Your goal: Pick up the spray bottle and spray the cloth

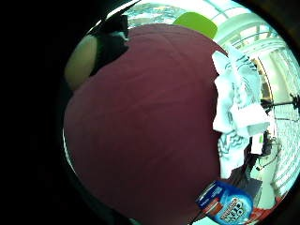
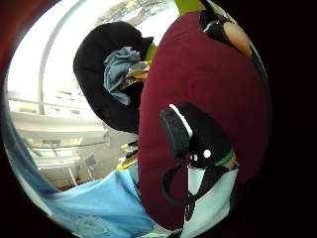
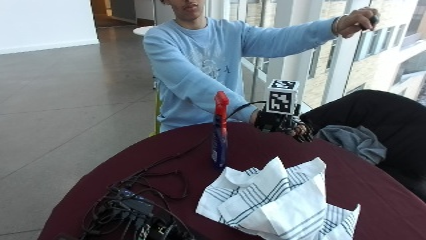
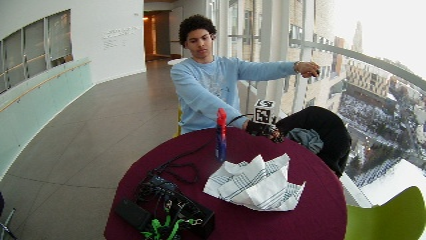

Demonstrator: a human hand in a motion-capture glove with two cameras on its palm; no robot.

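Where the round maroon-clothed table nears the person, the black-gloved right hand rests, fingers loosely curled, holding nothing. Blue spray bottle with red trigger upright beside it (apart). White blue-striped crumpled cloth near the opposite edge.

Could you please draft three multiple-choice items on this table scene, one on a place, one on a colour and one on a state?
1. Where does the spray bottle stand?
A. On the maroon table, between the person and the cloth
B. On the black chair
C. On top of the cloth

2. What colour is the bottle's trigger top?
A. Green
B. Red
C. White

3. What is the gloved right hand doing?
A. Gripping the bottle
B. Pinching the cloth
C. Resting at the table's far edge, holding nothing

Answers: 1 A, the bottle stands upright on the table just behind the cloth. 2 B, the top is red above a blue body. 3 C, the hand is apart from both bottle and cloth.
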